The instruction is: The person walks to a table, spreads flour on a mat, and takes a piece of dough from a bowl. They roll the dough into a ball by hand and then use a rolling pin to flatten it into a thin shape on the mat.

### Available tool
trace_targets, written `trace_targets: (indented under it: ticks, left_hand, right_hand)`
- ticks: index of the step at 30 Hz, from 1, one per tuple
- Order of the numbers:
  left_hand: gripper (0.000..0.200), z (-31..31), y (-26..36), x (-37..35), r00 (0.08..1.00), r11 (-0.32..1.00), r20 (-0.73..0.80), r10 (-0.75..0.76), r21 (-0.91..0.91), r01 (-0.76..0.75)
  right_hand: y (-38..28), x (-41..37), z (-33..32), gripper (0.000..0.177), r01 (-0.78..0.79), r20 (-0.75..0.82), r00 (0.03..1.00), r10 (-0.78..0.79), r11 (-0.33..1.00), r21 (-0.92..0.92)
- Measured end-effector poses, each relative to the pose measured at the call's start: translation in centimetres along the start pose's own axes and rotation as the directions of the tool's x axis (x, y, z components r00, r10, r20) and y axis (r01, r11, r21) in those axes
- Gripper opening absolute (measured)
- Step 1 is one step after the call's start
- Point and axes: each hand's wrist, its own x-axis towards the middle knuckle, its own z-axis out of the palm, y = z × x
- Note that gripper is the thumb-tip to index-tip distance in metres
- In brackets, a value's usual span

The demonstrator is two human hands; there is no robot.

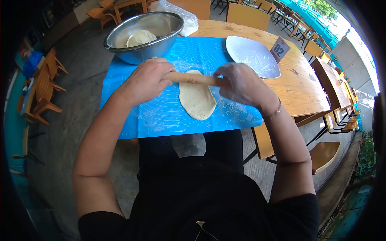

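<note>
A wooden rolling pin [193, 78] lies across the upper part of a flat oval piece of dough [198, 101]. My left hand [150, 78] is wrapped round the pin's left end. At its right end is my right hand [240, 83], slightly blurred, with its fingers closed round the handle. The dough rests on a blue mat [161, 114] with printed circles and scattered flour. Beyond my left hand stands a metal bowl [140, 50] holding a round ball of dough [141, 37].
A white plate [252, 56] dusted with flour sits at the back right, beside a number sign [280, 50]. Behind the bowl is a plastic bag [177, 15]. The wooden table's [307, 88] right edge shows, with chairs and other tables around.
</note>
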Motion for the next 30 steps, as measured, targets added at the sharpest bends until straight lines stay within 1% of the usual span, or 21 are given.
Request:
trace_targets:
  ticks: [1, 3, 4, 5, 6, 7, 9, 10, 12, 13, 15, 16, 18, 19, 21, 22, 24, 28, 30]
  left_hand:
    - [0.024, 0.0, 0.1, 0.0, 1.0, 1.0, -0.001, -0.001, 0.001, 0.001]
    - [0.025, 0.3, 0.5, 0.2, 0.99, 0.988, 0.074, 0.12, -0.103, -0.113]
    - [0.025, 0.8, 0.6, 0.4, 0.989, 0.987, 0.081, 0.126, -0.107, -0.117]
    - [0.025, 1.6, 0.6, 0.6, 0.982, 0.983, 0.089, 0.168, -0.093, -0.16]
    - [0.025, 2.3, 0.6, 0.9, 0.973, 0.976, 0.095, 0.21, -0.077, -0.203]
    - [0.025, 2.7, 0.9, 1.2, 0.972, 0.975, 0.096, 0.217, -0.079, -0.209]
    - [0.026, 3.7, 1.4, 1.9, 0.972, 0.972, 0.102, 0.214, -0.117, -0.201]
    - [0.026, 4.2, 1.1, 2.2, 0.971, 0.971, 0.101, 0.218, -0.119, -0.206]
    - [0.039, 5.6, 0.5, 2.9, 0.936, 0.953, 0.179, 0.304, -0.08, -0.294]
    - [0.039, 6.5, 0.3, 2.9, 0.933, 0.951, 0.183, 0.31, -0.081, -0.3]
    - [0.055, 7.2, 0.5, 2.9, 0.949, 0.979, 0.24, 0.206, -0.053, -0.199]
    - [0.055, 7.5, 0.6, 3.2, 0.947, 0.978, 0.244, 0.21, -0.055, -0.203]
    - [0.067, 7.2, 2.1, 4.2, 0.926, 0.998, 0.376, 0.028, 0.039, -0.046]
    - [0.067, 7.2, 2.3, 4.6, 0.925, 0.998, 0.379, 0.028, 0.039, -0.046]
    - [0.069, 7.3, 2.6, 5.3, 0.919, 0.998, 0.394, -0.009, 0.057, -0.015]
    - [0.069, 7.3, 2.7, 5.6, 0.918, 0.998, 0.397, -0.009, 0.059, -0.016]
    - [0.071, 7.6, 2.9, 6.0, 0.92, 0.995, 0.39, -0.023, 0.1, -0.017]
    - [0.071, 8.0, 3.3, 6.5, 0.929, 0.993, 0.369, -0.034, 0.115, -0.009]
    - [0.072, 8.1, 3.6, 7.0, 0.923, 0.99, 0.382, -0.05, 0.138, -0.003]
  right_hand:
    - [-1.5, -1.7, -0.7, 0.02, -0.033, 0.057, 0.998, 0.032, 0.999, 0.022]
    - [-4.0, -4.6, -0.1, 0.02, -0.045, 0.008, 0.999, 0.045, 0.999, -0.018]
    - [-4.5, -5.7, 0.8, 0.02, -0.049, -0.015, 0.999, 0.049, 0.999, -0.017]
    - [-4.8, -6.5, 1.7, 0.021, -0.053, -0.041, 0.998, 0.052, 0.998, -0.018]
    - [-5.2, -7.0, 2.2, 0.028, -0.119, 0.026, 0.992, 0.121, 0.99, -0.079]
    - [-5.2, -7.6, 3.0, 0.028, -0.125, 0.023, 0.992, 0.127, 0.989, -0.081]
    - [-5.0, -8.3, 4.5, 0.04, -0.134, -0.145, 0.983, 0.113, 0.98, -0.146]
    - [-4.9, -8.4, 4.5, 0.04, -0.137, -0.146, 0.983, 0.116, 0.979, -0.149]
    - [-5.1, -8.6, 4.3, 0.043, -0.145, -0.154, 0.982, 0.114, 0.968, -0.206]
    - [-5.0, -8.7, 4.4, 0.043, -0.152, -0.156, 0.98, 0.121, 0.967, -0.205]
    - [-4.7, -8.6, 4.5, 0.047, -0.158, -0.154, 0.981, 0.116, 0.943, -0.292]
    - [-4.5, -8.5, 4.6, 0.047, -0.163, -0.155, 0.98, 0.122, 0.943, -0.29]
    - [-4.4, -8.3, 4.7, 0.047, -0.202, -0.117, 0.978, 0.175, 0.935, -0.292]
    - [-4.3, -8.4, 4.9, 0.047, -0.204, -0.116, 0.977, 0.177, 0.935, -0.29]
    - [-4.0, -8.5, 5.4, 0.043, -0.218, -0.206, 0.965, 0.16, 0.93, -0.295]
    - [-4.0, -8.6, 5.3, 0.043, -0.219, -0.208, 0.965, 0.162, 0.931, -0.292]
    - [-4.0, -8.6, 5.2, 0.04, -0.271, -0.184, 0.956, 0.23, 0.933, -0.239]
    - [-3.8, -8.5, 5.4, 0.039, -0.28, -0.22, 0.949, 0.225, 0.921, -0.27]
    - [-3.9, -8.5, 5.0, 0.04, -0.313, -0.177, 0.945, 0.275, 0.92, -0.236]
